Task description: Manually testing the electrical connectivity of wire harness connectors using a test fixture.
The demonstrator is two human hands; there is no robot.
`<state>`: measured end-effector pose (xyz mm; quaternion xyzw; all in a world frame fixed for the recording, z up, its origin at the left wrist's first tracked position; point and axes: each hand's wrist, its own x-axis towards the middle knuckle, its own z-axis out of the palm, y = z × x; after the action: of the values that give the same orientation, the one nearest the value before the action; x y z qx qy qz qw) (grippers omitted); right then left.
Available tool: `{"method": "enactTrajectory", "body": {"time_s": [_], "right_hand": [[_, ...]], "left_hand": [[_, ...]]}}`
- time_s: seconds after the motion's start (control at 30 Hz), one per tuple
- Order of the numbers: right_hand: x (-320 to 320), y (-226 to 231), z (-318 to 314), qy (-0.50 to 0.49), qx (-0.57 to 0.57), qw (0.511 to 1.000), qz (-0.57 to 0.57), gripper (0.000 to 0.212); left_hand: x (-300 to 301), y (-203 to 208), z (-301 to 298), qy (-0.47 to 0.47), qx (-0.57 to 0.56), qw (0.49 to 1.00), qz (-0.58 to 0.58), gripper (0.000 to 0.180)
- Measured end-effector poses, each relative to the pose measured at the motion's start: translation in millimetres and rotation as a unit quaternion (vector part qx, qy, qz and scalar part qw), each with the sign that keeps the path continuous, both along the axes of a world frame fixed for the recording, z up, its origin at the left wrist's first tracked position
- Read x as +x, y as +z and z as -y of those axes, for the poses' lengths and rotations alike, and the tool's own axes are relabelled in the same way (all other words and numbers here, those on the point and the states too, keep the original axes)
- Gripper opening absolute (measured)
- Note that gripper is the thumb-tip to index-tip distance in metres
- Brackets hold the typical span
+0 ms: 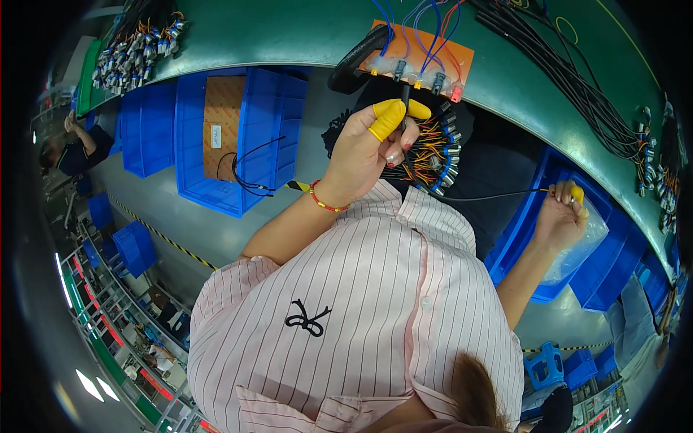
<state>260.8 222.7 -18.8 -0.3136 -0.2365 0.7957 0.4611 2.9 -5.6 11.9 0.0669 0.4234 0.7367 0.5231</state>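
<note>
Clearly one cable (476,198) partway: up at the block (413,52), not yet released

Your left hand (386,141) pinches the cable firmly, holding its black tip just at the block's lower side, by the bench's (260,36) near edge. Your right hand (563,220) grips the same cable between fingertips, well apart, outside the near edge toward the right corner; I can't tell whether that is its other end. So, lifting and lining up look done; contact at the block seems the step in hand, though whether the tip is seated doesn't show. Letting go is left. A left bundle (141,54) lies at the bench's left corner, a right bundle (588,108) reaches its right edge; finished or waiting, I can't say
</note>
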Motion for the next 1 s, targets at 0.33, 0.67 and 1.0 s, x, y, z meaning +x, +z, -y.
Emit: {"method": "enactTrajectory", "body": {"time_s": [0.33,0.67,1.0], "right_hand": [[-38.9,-1.4,19.3,0.124,0.106,0.986,0.027,0.019],[-45.3,2.0,22.7,0.105,0.08,0.99,0.045,0.02],[-55.0,1.6,23.5,0.124,0.09,0.988,0.03,0.02]], "left_hand": [[-4.8,0.4,-3.8,-0.022,-0.074,0.996,-0.048,0.032],[-1.4,12.3,-9.8,0.003,-0.033,0.996,0.077,0.028],[-1.2,10.4,-17.2,0.018,0.019,0.995,0.098,0.028]]}}
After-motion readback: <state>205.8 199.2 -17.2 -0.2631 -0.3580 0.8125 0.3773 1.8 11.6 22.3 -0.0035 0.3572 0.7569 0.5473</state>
